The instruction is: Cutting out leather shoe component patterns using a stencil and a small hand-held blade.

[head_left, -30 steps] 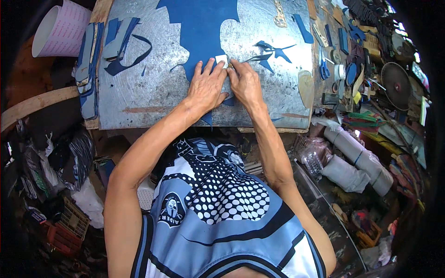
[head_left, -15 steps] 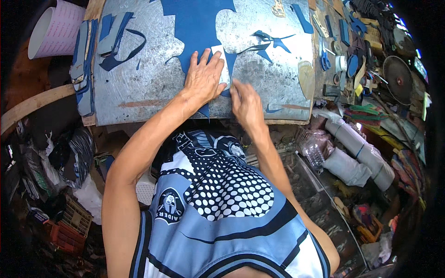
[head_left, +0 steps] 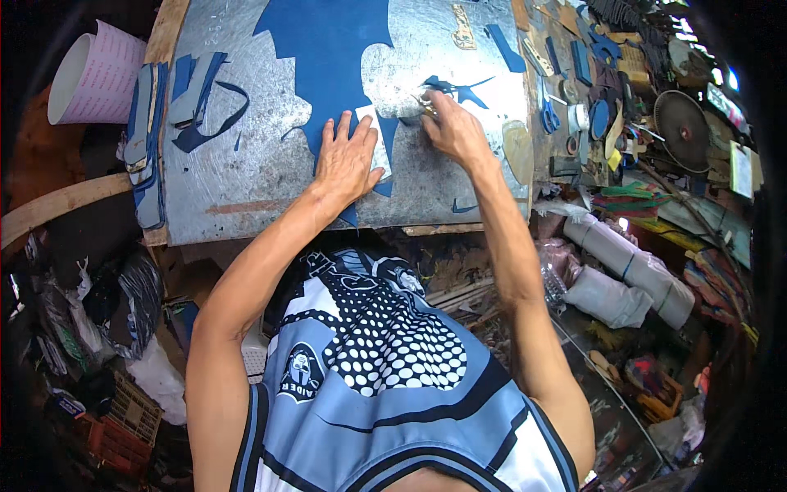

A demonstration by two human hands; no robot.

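Note:
My left hand (head_left: pixel 343 160) lies flat with its fingers spread over a blue sheet (head_left: pixel 340 61). It presses beside and partly on a narrow white template (head_left: pixel 379 152), its thumb across the template's lower end. The sheet has a jagged, cut-out outline and spreads over a metal-topped table (head_left: pixel 262 172). To the right, my right hand (head_left: pixel 455 127) is closed, fingertips together at the near side of dark blue offcuts (head_left: pixel 463 88). What it pinches, if anything, is too small and blurred to make out.
Stacked blue and grey strips (head_left: pixel 147 139) line the table's left edge, with more cut pieces (head_left: pixel 193 90) beside them. Scissors (head_left: pixel 548 111), tape rolls and tools crowd the right side, near a fan (head_left: pixel 682 131). A rolled pinkish sheet (head_left: pixel 102 78) stands at far left.
My right hand has moved away from the template's lower right, forward and to the right, to the offcuts. My left hand stays on the sheet and template. The whole view has shifted slightly.

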